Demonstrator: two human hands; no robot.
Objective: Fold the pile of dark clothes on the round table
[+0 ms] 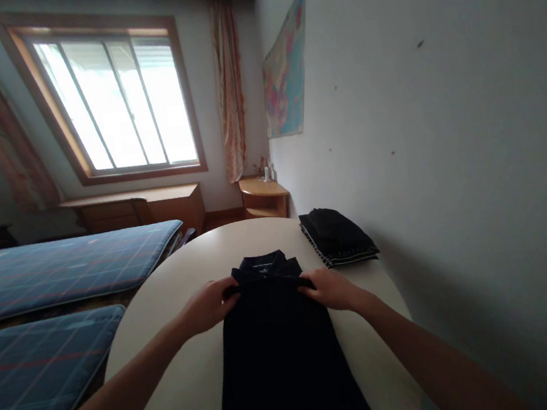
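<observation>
A dark polo shirt lies lengthwise on a round white table, its collar at the far end. Just below the collar, a folded edge of the fabric runs across the shirt. My left hand pinches the left end of this edge between thumb and fingers. At the right end, my right hand grips the cloth in the same way. The near part of the shirt runs out of view at the bottom.
A stack of folded dark clothes sits at the table's far right, near the white wall. On the left are mattresses with a blue plaid cover. A small corner shelf and a wooden desk stand beyond.
</observation>
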